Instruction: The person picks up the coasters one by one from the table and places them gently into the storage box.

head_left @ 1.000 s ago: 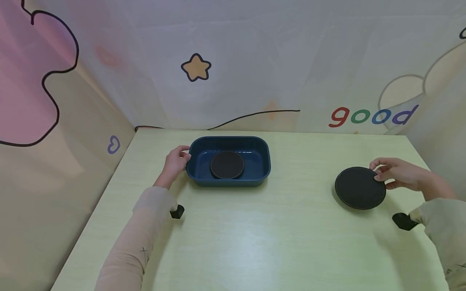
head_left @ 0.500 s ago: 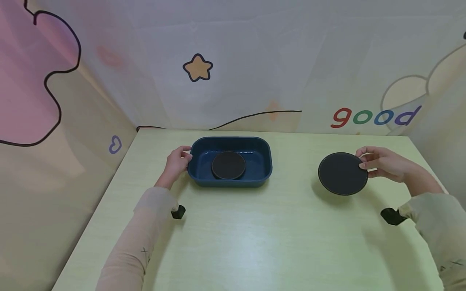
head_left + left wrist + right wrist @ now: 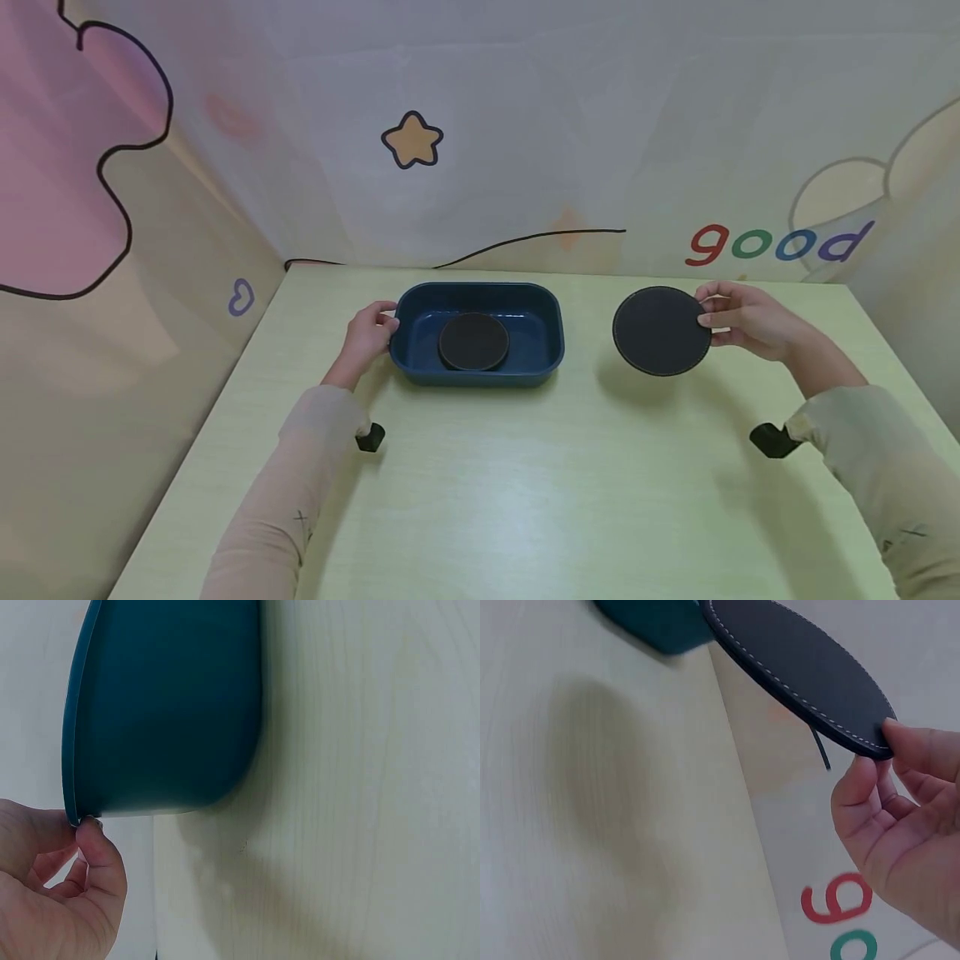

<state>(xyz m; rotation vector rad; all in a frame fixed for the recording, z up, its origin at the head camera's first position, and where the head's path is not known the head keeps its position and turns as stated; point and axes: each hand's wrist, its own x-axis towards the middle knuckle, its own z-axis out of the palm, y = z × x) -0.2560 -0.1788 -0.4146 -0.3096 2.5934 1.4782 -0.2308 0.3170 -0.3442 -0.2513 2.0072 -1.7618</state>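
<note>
A black round coaster (image 3: 662,332) with pale stitching along its edge is pinched at its right rim by my right hand (image 3: 746,321), raised above the table. In the right wrist view the thumb lies on one face of the coaster (image 3: 802,667) and the fingers on the other. To the left stands a dark blue rectangular dish (image 3: 476,377). Inside it lies a smaller-looking dark round coaster (image 3: 473,341). My left hand (image 3: 366,340) pinches the dish's left rim between thumb and finger, as the left wrist view shows at the dish corner (image 3: 165,712).
A pale wooden table (image 3: 480,483) carries everything. Behind it rises a printed fabric backdrop (image 3: 525,125), which also closes off the left and right sides. A small black device (image 3: 775,440) is fixed at the right cuff, another black device (image 3: 371,437) at the left.
My right hand has moved left and away from me, lifting the coaster higher off the table and closer to the dish. The left hand and dish have stayed in place.
</note>
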